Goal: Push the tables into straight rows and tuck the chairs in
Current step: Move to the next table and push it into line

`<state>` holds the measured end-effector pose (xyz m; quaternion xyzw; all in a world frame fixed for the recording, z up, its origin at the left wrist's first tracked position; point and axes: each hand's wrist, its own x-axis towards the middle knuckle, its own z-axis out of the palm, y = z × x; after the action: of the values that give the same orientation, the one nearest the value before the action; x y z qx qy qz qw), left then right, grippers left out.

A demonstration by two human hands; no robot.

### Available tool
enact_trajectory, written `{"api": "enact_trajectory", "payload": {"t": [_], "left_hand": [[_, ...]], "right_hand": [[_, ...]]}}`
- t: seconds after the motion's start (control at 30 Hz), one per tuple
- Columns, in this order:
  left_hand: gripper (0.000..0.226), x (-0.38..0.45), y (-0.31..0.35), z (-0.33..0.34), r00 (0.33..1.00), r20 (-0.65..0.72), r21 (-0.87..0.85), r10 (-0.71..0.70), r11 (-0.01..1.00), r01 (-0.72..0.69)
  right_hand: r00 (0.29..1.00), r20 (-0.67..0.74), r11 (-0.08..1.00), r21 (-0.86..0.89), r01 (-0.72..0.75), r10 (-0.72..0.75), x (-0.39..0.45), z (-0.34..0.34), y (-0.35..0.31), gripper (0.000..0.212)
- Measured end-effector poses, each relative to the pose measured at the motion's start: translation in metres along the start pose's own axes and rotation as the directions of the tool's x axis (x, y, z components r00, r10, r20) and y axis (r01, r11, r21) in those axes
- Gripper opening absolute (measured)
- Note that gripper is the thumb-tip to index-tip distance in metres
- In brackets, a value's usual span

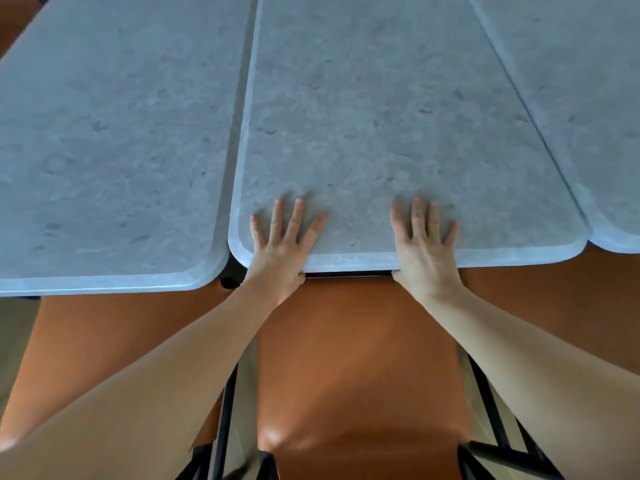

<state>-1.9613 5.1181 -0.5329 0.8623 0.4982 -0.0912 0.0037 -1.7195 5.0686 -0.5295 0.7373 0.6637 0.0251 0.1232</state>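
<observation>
Three grey worktops in a row over tan chairs, seen from my head feed.

I see mottled, stone-look grey tops with rounded corners and a paler bevelled rim: the left worktop [110, 133], middle worktop [381, 116] and right worktop [588, 81]. A narrow gap parts left from middle, and only a thin dark seam parts middle from right. The left one's near edge sits closer to me. Below them are smooth orange-tan seats: the middle chair [356, 358] on a black metal frame [227, 410], the left chair [104, 334] and the right chair [554, 289]. The pale beige floor [17, 334] shows at the left. The light is soft, with one glossy highlight low on the middle chair.
</observation>
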Motion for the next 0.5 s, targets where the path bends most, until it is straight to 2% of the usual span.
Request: {"api": "enact_trajectory", "payload": {"t": [0.13,0.2,0.33,0.5], "left_hand": [[0.123,-0.001,0.002,0.005,0.998,-0.06,0.023,-0.019,1.0,0.02],[0.118,-0.002,0.004,0.007,0.995,-0.092,0.039,-0.033,0.999,0.037],[0.113,-0.006,0.011,0.007,0.991,-0.111,0.093,-0.077,0.992,0.087],[0.108,-0.006,0.016,0.009,0.987,-0.113,0.102,-0.111,0.987,0.123]], "right_hand": [[0.998,-0.052,0.994,-0.1,-0.048,0.043,0.0,0.007,-0.003,0.107],[0.995,-0.073,0.989,-0.127,-0.072,0.063,0.0,0.009,-0.005,0.102],[0.994,-0.063,0.987,-0.127,-0.094,0.087,-0.002,0.009,-0.009,0.113],[0.997,-0.029,0.995,-0.067,-0.07,0.068,-0.004,0.005,-0.009,0.113]]}}
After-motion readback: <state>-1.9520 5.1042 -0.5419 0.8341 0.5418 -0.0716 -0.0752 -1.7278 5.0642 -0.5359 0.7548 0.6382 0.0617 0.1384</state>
